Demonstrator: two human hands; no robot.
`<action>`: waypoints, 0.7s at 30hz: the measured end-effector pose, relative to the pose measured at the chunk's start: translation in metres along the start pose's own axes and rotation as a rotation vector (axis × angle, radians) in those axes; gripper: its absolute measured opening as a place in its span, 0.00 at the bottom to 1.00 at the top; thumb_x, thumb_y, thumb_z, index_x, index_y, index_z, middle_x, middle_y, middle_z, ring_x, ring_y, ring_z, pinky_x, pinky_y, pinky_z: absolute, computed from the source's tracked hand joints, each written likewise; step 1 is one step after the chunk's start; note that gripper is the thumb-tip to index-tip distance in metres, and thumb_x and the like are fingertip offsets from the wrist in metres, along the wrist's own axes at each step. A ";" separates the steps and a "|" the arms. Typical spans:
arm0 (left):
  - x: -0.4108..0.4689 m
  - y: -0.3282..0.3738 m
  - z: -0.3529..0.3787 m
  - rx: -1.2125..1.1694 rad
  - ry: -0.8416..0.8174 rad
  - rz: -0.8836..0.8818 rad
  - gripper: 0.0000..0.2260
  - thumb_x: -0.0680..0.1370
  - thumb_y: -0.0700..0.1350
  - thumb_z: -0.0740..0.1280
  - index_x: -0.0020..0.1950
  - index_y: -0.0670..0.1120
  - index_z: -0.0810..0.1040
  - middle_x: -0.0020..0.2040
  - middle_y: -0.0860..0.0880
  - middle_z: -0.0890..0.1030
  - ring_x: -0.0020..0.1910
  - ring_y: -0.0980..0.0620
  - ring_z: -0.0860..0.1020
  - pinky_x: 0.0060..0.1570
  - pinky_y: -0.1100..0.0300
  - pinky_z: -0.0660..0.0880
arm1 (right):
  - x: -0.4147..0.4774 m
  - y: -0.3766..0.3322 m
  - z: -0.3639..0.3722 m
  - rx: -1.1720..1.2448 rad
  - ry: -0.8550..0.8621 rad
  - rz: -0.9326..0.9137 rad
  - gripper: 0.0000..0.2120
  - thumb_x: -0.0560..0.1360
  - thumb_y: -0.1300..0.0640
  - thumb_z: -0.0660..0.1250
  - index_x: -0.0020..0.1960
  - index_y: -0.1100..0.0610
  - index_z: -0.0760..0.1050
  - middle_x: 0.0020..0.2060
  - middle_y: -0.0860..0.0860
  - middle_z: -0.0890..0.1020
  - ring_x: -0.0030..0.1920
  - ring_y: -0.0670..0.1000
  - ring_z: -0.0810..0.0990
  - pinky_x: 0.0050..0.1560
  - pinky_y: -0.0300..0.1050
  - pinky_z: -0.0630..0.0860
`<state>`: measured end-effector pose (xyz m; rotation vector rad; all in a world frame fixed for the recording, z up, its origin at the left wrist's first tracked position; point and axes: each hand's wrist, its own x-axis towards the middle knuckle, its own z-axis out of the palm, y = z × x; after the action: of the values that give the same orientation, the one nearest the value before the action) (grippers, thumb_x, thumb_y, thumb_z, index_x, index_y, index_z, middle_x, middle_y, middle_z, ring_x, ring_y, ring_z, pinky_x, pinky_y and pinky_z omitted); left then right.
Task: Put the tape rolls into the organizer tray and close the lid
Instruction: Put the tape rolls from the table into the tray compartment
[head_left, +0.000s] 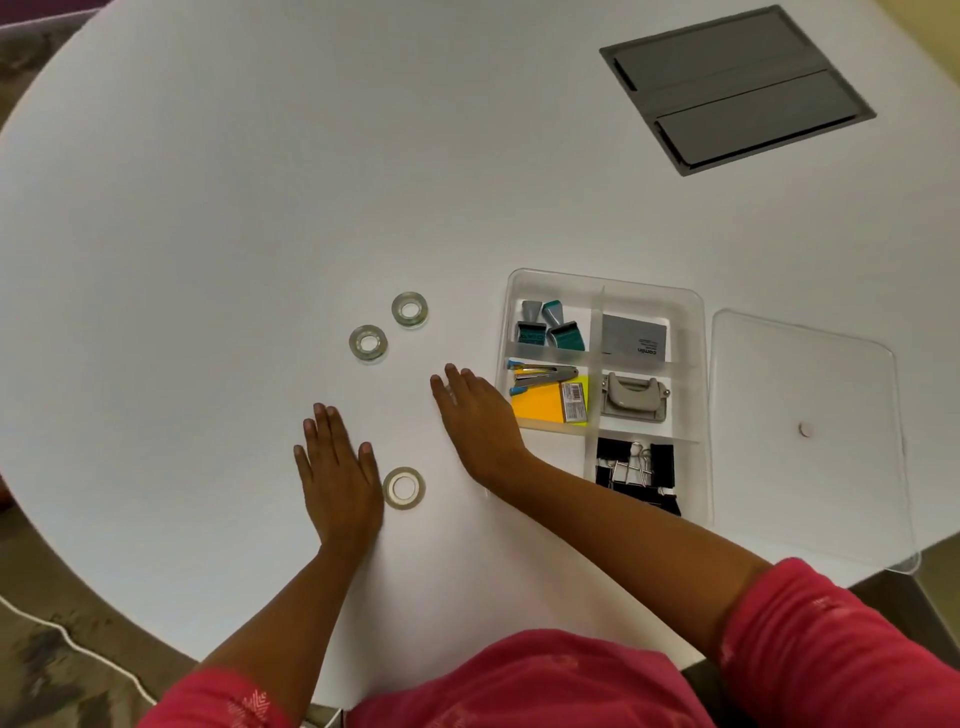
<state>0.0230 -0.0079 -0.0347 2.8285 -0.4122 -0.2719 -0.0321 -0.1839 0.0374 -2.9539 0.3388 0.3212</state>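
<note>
Three clear tape rolls lie flat on the white table: one (410, 309) farthest away, one (368, 343) just left of it, and one (403, 487) nearer me. My left hand (337, 467) rests flat on the table, fingers apart, its thumb right beside the near roll. My right hand (475, 421) lies flat too, holding nothing, just left of the clear organizer tray (696, 364). The tray's front left compartment is partly hidden by my right forearm. The clear lid (810, 436) lies flat to the right of the tray.
The tray holds stamps, a grey card box, a stapler with sticky notes, a hole punch and black binder clips. A grey cable hatch (737, 88) is set into the table at the far right. The lid overhangs the table's near right edge.
</note>
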 end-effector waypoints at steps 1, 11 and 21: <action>0.000 0.000 0.000 0.005 0.003 0.002 0.26 0.81 0.48 0.50 0.77 0.43 0.47 0.79 0.45 0.50 0.78 0.46 0.49 0.77 0.48 0.48 | 0.003 -0.002 0.000 -0.018 -0.016 0.011 0.34 0.75 0.62 0.68 0.74 0.64 0.54 0.74 0.65 0.59 0.72 0.64 0.61 0.72 0.54 0.61; -0.002 0.000 0.001 0.003 0.013 0.007 0.26 0.81 0.49 0.50 0.77 0.44 0.48 0.79 0.45 0.51 0.78 0.47 0.49 0.77 0.47 0.49 | 0.002 -0.009 -0.014 -0.089 0.115 0.044 0.21 0.62 0.53 0.80 0.53 0.56 0.80 0.44 0.51 0.83 0.40 0.47 0.81 0.39 0.35 0.77; -0.003 0.001 -0.002 -0.034 0.017 0.026 0.26 0.81 0.47 0.52 0.77 0.43 0.49 0.79 0.44 0.53 0.78 0.46 0.50 0.77 0.46 0.50 | -0.084 0.038 -0.030 0.184 0.366 0.150 0.27 0.55 0.75 0.73 0.54 0.66 0.77 0.47 0.61 0.81 0.45 0.60 0.80 0.44 0.49 0.79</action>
<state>0.0208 -0.0075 -0.0318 2.7880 -0.4358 -0.2465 -0.1159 -0.2086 0.0804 -2.7977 0.6003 -0.2284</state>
